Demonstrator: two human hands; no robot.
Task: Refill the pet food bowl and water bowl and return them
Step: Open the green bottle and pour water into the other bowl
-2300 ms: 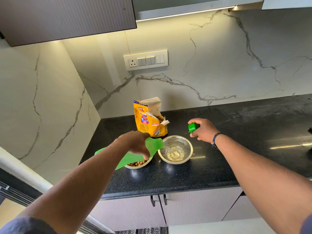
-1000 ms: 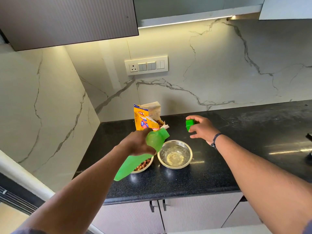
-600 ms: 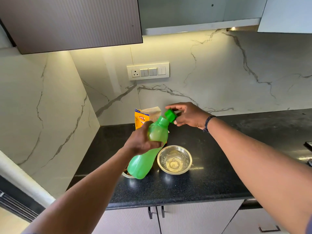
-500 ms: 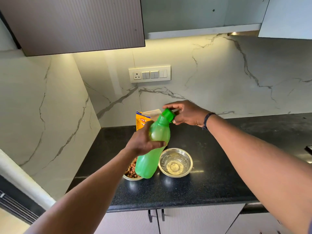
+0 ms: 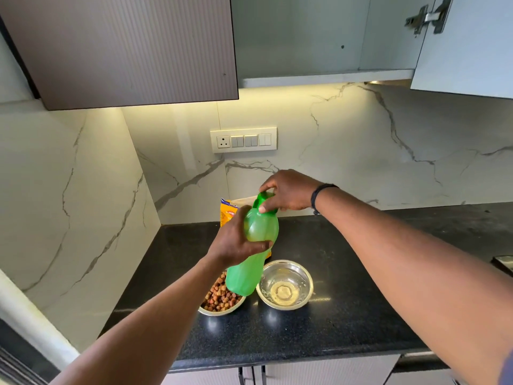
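My left hand (image 5: 235,240) grips a green plastic bottle (image 5: 251,254) around its upper body and holds it nearly upright above the counter. My right hand (image 5: 288,191) is closed on the green cap (image 5: 262,200) at the bottle's mouth. Below the bottle, a steel bowl (image 5: 215,311) holds brown kibble, partly hidden by the bottle's base. To its right stands a second steel bowl (image 5: 285,284) with clear water in it. A yellow pet food bag (image 5: 228,211) stands behind my hands, mostly hidden.
The black stone counter (image 5: 361,287) runs to the right, with its front edge close to me. A marble wall with a switch panel (image 5: 243,140) stands behind. An upper cabinet (image 5: 319,37) hangs open overhead, its door (image 5: 466,45) swung out at the right.
The bottle has swung from a tilted pouring pose to nearly upright. My right hand brought the cap from beside the water bowl onto the bottle's mouth. The view has tilted upward.
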